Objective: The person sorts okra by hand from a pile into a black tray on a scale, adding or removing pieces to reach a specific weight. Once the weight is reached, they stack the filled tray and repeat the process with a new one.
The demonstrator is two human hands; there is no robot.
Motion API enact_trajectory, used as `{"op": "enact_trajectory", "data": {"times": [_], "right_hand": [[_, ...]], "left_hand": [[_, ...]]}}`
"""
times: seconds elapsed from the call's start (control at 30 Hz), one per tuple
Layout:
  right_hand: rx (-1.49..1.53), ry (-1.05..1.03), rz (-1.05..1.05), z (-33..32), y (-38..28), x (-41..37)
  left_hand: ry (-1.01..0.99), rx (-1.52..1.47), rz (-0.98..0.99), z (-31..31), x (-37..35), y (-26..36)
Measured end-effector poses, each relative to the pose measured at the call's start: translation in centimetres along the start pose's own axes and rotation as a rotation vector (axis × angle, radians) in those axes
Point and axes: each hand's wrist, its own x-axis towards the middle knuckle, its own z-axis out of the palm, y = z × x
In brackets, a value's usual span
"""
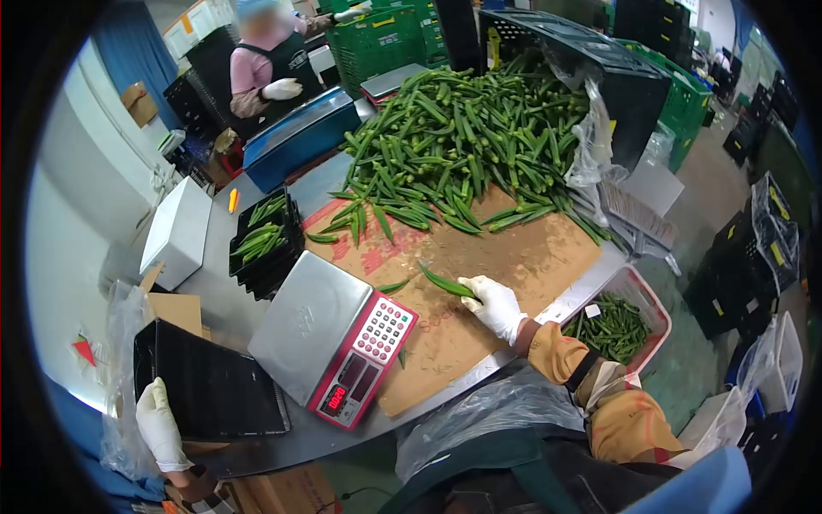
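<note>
My right hand (495, 307), in a white glove, pinches an okra pod (445, 281) by one end, over the cardboard sheet on the table. Another okra pod (393, 286) lies on the cardboard beside the scale. My left hand (159, 424), also gloved, grips the near left edge of a black tray (210, 385). Between my hands stands a digital scale (312, 321) with a bare steel plate and lit red digits. Beyond it, black trays (267, 236) hold some okra. A large heap of okra (462, 137) covers the far part of the cardboard (531, 253).
A tipped dark crate (634, 94) with plastic lining stands behind the heap. At right below the table edge is a bin (655, 308) of okra. A white foam box (180, 231) stands left. Across the table a gloved co-worker (270, 77) stands near green crates (377, 51).
</note>
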Motion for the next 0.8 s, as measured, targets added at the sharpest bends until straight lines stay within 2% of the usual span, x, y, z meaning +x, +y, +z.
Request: {"op": "enact_trajectory", "data": {"times": [0.1, 0.27, 0.4, 0.47, 0.53, 0.6, 0.7, 0.73, 0.8], "right_hand": [[0.128, 0.039, 0.132, 0.3, 1.8, -2.0], [0.243, 0.107, 0.228, 1.6, 4.1, -2.9], [0.336, 0.187, 0.21, 3.1, 5.3, -3.3], [0.338, 0.174, 0.22, 3.0, 5.3, -3.4], [0.321, 0.128, 0.256, 2.4, 4.9, -2.9], [0.31, 0.126, 0.217, 2.8, 4.9, -2.1], [0.353, 0.093, 0.134, 2.6, 4.5, -0.4], [0.373, 0.07, 0.124, 2.2, 4.1, 0.3], [0.396, 0.013, 0.07, 1.2, 4.3, 1.7]], "left_hand": [[-0.039, -0.122, 0.022, -0.4, 1.7, -3.0], [-0.018, -0.483, -0.14, -1.6, 3.9, -8.4], [0.329, -0.317, 0.023, -3.0, 5.9, -13.4], [0.555, -0.07, 0.062, -3.6, 5.0, -8.8], [0.728, 0.049, 0.151, -3.4, 2.9, -1.8], [0.682, 0.001, 0.261, -1.5, 0.2, 4.2], [0.281, -0.111, 0.359, 5.7, -3.9, 11.9], [0.129, -0.113, 0.329, 8.1, -5.1, 13.1], [-0.031, -0.021, 0.565, 12.8, -6.6, 13.0]]}}
